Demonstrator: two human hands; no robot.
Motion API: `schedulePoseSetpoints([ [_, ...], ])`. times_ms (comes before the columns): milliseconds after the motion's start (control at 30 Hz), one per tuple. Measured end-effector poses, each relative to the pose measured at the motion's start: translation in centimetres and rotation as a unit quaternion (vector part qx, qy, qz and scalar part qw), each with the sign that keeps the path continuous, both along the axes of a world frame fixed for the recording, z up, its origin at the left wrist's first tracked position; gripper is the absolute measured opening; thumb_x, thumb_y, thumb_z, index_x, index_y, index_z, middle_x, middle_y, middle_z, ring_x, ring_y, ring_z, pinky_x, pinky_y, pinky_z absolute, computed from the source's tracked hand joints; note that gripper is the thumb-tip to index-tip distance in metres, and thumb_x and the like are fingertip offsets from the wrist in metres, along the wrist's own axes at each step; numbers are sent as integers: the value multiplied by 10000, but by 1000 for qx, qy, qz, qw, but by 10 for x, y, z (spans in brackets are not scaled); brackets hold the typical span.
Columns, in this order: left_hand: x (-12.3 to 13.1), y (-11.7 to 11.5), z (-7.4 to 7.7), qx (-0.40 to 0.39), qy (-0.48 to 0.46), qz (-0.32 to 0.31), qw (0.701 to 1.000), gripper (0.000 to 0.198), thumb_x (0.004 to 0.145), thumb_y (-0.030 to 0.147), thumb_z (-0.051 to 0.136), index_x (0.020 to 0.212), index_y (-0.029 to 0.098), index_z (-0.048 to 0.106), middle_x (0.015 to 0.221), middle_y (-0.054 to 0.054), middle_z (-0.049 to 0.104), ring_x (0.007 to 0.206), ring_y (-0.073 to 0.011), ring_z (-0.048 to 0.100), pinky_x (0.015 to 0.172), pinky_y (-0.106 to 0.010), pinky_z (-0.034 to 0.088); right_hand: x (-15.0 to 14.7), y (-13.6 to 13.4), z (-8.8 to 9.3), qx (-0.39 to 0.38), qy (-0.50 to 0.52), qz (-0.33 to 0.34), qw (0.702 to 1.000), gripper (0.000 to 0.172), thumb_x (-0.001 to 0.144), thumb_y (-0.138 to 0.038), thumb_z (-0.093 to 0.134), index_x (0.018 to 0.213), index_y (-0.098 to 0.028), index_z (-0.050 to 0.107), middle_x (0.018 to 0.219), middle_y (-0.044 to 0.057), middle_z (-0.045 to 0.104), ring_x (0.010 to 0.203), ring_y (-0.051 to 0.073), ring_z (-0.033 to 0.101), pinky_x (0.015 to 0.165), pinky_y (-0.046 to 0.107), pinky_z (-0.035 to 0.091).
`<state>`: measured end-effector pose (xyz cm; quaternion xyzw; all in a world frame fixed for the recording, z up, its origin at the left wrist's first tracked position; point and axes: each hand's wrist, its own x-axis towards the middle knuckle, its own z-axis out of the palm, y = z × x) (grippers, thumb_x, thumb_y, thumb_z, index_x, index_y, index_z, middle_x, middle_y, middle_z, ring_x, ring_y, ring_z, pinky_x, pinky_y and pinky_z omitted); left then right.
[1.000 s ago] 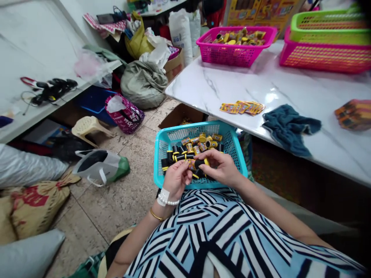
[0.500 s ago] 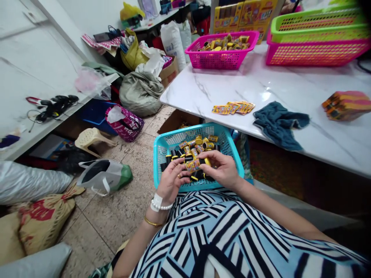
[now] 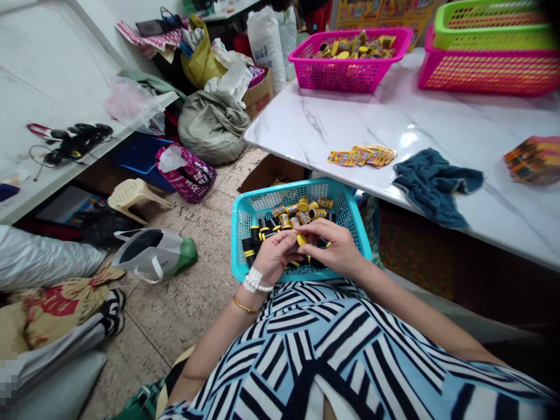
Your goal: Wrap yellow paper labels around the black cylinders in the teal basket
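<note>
Both hands meet over the blue basket (image 3: 235, 233), which rests against my lap and holds many small black and yellow tubes (image 3: 284, 220). My left hand (image 3: 273, 254), with a pearl bracelet at the wrist, has its fingers closed round a small tube that they mostly cover. My right hand (image 3: 332, 245) pinches the same tube at its yellow end (image 3: 301, 239). On the marbled table (image 3: 324, 125) lie a fanned row of yellow stickers (image 3: 363, 156) and a dark blue cloth (image 3: 435, 184).
A pink basket (image 3: 341, 73) of yellow tubes and stacked baskets (image 3: 490, 70) stand at the table's back. A stack of cards (image 3: 534, 160) sits at right. Bags, a plastic stool (image 3: 133, 195) and another person's shoe (image 3: 114, 312) are at left.
The left fingers, spread before, have closed in round the tube, and its printed side is now covered. The view has shifted slightly. A person's leg and shoe have appeared at lower left.
</note>
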<state>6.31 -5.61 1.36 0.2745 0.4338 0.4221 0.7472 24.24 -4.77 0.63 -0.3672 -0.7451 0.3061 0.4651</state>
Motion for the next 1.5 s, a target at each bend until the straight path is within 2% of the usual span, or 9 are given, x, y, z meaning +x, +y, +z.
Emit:
schedulePoseSetpoints([
  [200, -14, 2, -14, -38, 16, -59, 997, 448, 747, 466, 770, 1023, 131, 662, 772, -48, 681, 556, -117, 620, 466, -202, 464, 8, 2, -8, -8, 6, 13, 1000, 245, 828, -314, 729, 1063, -245, 737, 1017, 75, 728, 906, 191, 687, 697, 301, 578],
  [367, -6, -5, -18, 47, 84, 4, 995, 397, 700, 383, 822, 993, 143, 699, 777, -30, 699, 597, -100, 604, 569, -213, 485, 2, -1, -18, -88, 56, -40, 994, 221, 765, -342, 787, 960, -241, 770, 909, 58, 734, 813, 179, 690, 675, 306, 597],
  [533, 2, -3, -12, 186, 230, 25, 955, 244, 744, 276, 777, 976, 203, 760, 999, -61, 740, 908, -193, 663, 828, -281, 521, -7, 1, -22, -279, 169, -40, 944, 287, 681, -415, 834, 855, -196, 773, 732, 17, 703, 599, 147, 668, 570, 291, 597],
  [667, 3, -1, -9, 211, 218, 6, 953, 307, 733, 277, 792, 1030, 212, 749, 1047, -82, 732, 1006, -233, 658, 874, -294, 509, -7, 0, -27, -360, 218, -31, 906, 327, 679, -436, 828, 858, -177, 743, 719, 17, 736, 577, 157, 686, 595, 320, 619],
  [767, 0, 0, -12, 131, 150, 2, 980, 464, 743, 400, 786, 1143, 197, 669, 840, -60, 721, 712, -173, 664, 638, -244, 504, -3, -3, -32, -315, 223, -49, 921, 329, 702, -398, 826, 940, -193, 729, 812, 25, 736, 674, 155, 698, 686, 327, 626],
  [867, -5, 3, -18, 33, 81, -7, 996, 415, 760, 496, 747, 972, 151, 656, 659, -23, 652, 497, -97, 554, 473, -189, 403, 1, -5, -34, -233, 169, -44, 957, 306, 749, -354, 801, 1018, -226, 726, 1001, 56, 698, 811, 160, 691, 759, 334, 623],
  [1100, -7, 1, -27, -37, 19, -6, 999, 427, 670, 459, 828, 882, 127, 663, 661, 0, 616, 504, -67, 528, 458, -170, 380, 4, -8, -29, -65, 20, -22, 997, 236, 822, -215, 731, 1052, -264, 734, 1065, 74, 692, 964, 196, 675, 837, 376, 609],
  [1333, -5, -1, -36, 200, 171, 10, 965, 317, 821, 345, 709, 1054, 130, 718, 940, -80, 730, 762, -149, 648, 721, -277, 517, 0, -7, -31, -200, 98, -62, 973, 221, 750, -270, 798, 965, -236, 759, 914, 47, 722, 752, 169, 694, 660, 309, 607],
  [1500, -4, -4, -35, 377, 326, 25, 867, 250, 849, 250, 668, 1070, 156, 736, 1030, -105, 739, 935, -199, 682, 875, -329, 515, 2, -4, -33, -443, 211, -48, 870, 258, 689, -362, 845, 868, -194, 764, 727, 20, 756, 559, 145, 692, 590, 281, 613],
])
